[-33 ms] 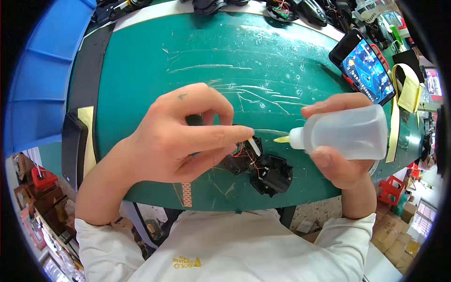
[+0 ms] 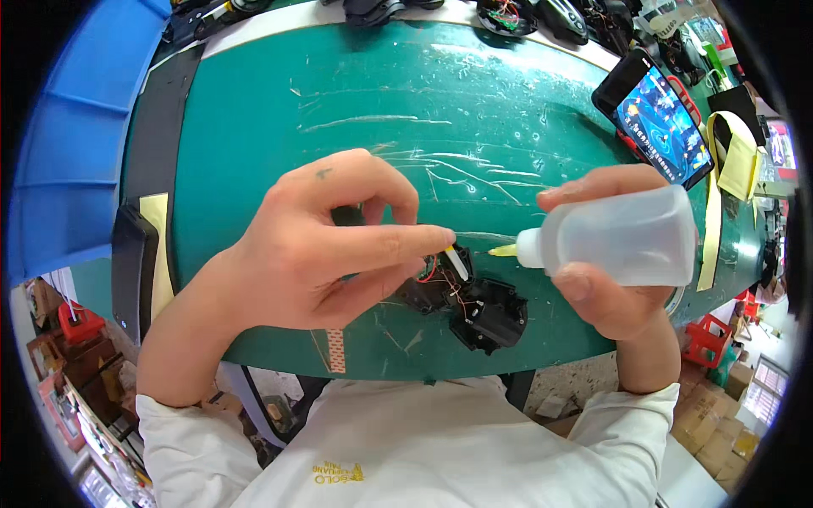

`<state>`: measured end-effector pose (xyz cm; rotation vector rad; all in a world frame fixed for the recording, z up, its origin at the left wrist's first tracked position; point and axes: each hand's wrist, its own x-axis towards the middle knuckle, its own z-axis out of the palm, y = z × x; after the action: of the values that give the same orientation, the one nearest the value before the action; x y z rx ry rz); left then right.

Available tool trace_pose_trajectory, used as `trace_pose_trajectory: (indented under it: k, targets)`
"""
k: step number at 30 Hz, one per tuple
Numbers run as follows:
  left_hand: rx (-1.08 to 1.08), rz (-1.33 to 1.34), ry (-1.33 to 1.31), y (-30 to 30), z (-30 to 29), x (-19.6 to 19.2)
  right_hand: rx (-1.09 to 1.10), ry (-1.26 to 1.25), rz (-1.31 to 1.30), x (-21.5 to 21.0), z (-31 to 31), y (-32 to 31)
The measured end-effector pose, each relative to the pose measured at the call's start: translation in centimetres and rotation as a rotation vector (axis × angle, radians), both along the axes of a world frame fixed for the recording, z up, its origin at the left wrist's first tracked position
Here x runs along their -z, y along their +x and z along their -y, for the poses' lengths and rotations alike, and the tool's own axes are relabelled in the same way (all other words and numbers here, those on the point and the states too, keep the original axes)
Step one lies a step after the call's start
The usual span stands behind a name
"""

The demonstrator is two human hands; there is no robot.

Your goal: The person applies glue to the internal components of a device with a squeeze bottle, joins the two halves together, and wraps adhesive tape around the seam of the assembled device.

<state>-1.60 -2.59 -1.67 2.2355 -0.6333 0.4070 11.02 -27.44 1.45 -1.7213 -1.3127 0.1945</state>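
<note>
My left hand (image 2: 330, 245) pinches a small white part (image 2: 457, 262) between thumb and forefinger, just above a black plastic assembly (image 2: 487, 313) with thin red wires that lies near the front edge of the green mat (image 2: 381, 93). My right hand (image 2: 605, 296) grips a translucent squeeze bottle (image 2: 627, 237) held on its side. Its yellow nozzle tip (image 2: 504, 251) points left, a short gap from the white part. The left fingers hide part of the black assembly.
A smartphone (image 2: 656, 114) with a lit screen leans at the far right. Yellowish tape strips (image 2: 737, 161) hang beside it. A blue bin (image 2: 76, 144) stands to the left, a flat black object (image 2: 134, 262) at the mat's left edge, several dark devices (image 2: 508, 13) along the back.
</note>
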Motion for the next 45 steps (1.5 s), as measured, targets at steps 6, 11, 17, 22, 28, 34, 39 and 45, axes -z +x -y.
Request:
trace_pose_trajectory:
  k: [6, 11, 17, 22, 28, 34, 39, 45]
  targets:
    - [-0.071, -0.059, -0.012, 0.0, 0.0, -0.3, 0.027, -0.009, -0.112, -0.1, -0.8, -0.4]
    - [-0.056, -0.076, 0.008, 0.1, 0.1, -0.3, 0.047, -0.004, -0.102, -0.2, -0.8, -0.5]
    - [-0.046, -0.088, 0.017, 0.0, -0.1, -0.2, 0.045, -0.008, -0.07, -0.1, -1.0, -0.8]
    - [-0.047, -0.11, 0.009, 0.1, -0.1, -0.4, 0.029, -0.019, -0.03, -0.2, -1.0, -0.7]
    - [-0.054, -0.126, 0.008, 0.2, -0.1, -0.4, -0.008, 0.027, -0.05, 0.2, -0.9, 0.0]
    - [-0.057, -0.131, 0.028, 0.1, -0.1, -0.4, -0.045, 0.045, -0.12, 0.1, -0.8, -0.1]
    - [-0.047, -0.135, 0.031, 0.2, -0.1, -0.4, -0.061, 0.054, -0.113, -0.1, -0.9, -0.2]
    - [-0.046, -0.139, 0.03, 0.1, -0.1, -0.4, -0.044, 0.029, -0.136, -0.2, -1.2, -0.5]
